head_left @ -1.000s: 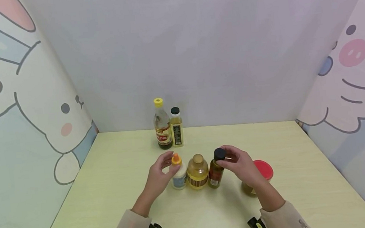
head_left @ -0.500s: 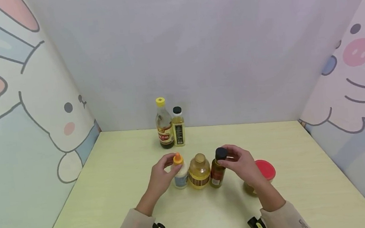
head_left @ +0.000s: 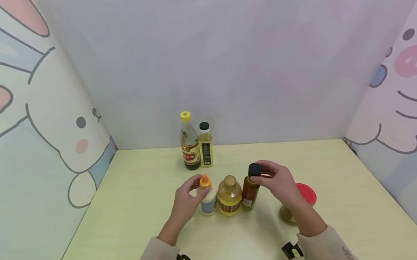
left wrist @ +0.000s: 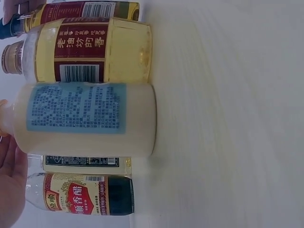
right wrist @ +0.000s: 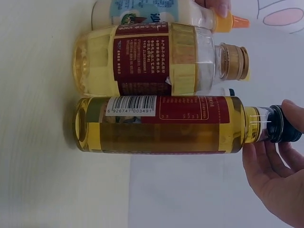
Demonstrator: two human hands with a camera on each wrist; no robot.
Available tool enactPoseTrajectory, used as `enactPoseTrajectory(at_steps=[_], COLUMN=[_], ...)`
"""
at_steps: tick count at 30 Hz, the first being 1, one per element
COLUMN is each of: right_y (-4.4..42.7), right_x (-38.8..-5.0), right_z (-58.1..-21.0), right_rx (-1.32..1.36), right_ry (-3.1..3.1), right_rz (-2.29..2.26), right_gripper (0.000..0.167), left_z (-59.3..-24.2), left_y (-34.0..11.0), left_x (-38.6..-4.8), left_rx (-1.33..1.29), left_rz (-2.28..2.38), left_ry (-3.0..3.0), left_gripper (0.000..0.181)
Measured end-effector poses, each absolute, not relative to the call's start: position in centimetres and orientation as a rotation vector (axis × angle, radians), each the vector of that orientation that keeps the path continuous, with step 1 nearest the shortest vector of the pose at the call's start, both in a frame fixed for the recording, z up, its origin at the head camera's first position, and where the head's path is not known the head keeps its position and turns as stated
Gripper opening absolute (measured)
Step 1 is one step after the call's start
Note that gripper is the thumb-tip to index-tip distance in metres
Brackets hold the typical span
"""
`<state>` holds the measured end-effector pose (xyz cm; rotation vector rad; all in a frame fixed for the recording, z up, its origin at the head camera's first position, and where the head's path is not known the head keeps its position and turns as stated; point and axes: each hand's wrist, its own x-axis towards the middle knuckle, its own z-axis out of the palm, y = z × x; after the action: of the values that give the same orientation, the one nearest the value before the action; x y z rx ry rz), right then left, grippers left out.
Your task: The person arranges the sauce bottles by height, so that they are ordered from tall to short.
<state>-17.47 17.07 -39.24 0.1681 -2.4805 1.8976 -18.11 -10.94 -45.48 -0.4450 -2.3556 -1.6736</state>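
The right forearm (head_left: pixel 308 217) hides part of the red-lidded jar (head_left: pixel 307 194), toward the surface's (head_left: pixel 122 215) right edge. The left wrist view crops the orange cap (head_left: pixel 205 182) that our left hand's (head_left: pixel 184 201) grip pinches, its squeeze bottle (head_left: pixel 208 205) standing mid-surface. Only the right wrist view lets us read barcode digits (right wrist: pixel 129 113) on the black-capped oil bottle (right wrist: pixel 166 127); our right hand (head_left: pixel 281 185) pinches its cap, slightly nearer the back edge than half a second ago.

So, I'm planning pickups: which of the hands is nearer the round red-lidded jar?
Right. The right hand grips the slim, clear, black-capped bottle, just left of the red-lidded jar, its forearm partly hiding it. The left hand is farther left, pinching the white, orange-nozzled bottle.
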Motion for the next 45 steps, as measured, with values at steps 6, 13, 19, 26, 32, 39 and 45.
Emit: enactPoseTrajectory(at_steps=[6,13,19,26,32,39,45], right_y=[16.7,16.4,15.7,14.9,14.0,13.1,12.5], right_x=[-18.2,-19.7,-21.2,-22.8,-24.2,-25.9,-27.1], right_z=[-38.3,-37.5,-36.6,-36.1,-35.7,-35.2,-35.0], right_rx=[0.144,0.166,0.179,0.178,0.192,0.184,0.157], right_ry=[-2.488,-2.474,-2.487,-2.478,-2.451,-2.436,-2.453], right_rz=[1.857,1.833,1.808,1.797,1.820,1.859,1.866], right_gripper=[0.043,0.042,0.044,0.045,0.043,0.042,0.043], left_z=[-45.4,-45.4,-45.5,-45.4,-45.6,-45.8,-45.6], left_y=[-11.0,-10.9,-10.9,-10.9,-10.9,-10.9,-10.8], left_x=[-18.0,-18.1,-18.2,-18.1,-18.2,-18.2,-18.1], left_rx=[-0.457,-0.470,-0.479,-0.479,-0.474,-0.462,-0.457], left_rz=[-1.641,-1.632,-1.627,-1.622,-1.617,-1.630,-1.633], left_ry=[-2.358,-2.366,-2.364,-2.366,-2.368,-2.368,-2.359], left_gripper=[0.039,0.038,0.038,0.038,0.038,0.038,0.038])
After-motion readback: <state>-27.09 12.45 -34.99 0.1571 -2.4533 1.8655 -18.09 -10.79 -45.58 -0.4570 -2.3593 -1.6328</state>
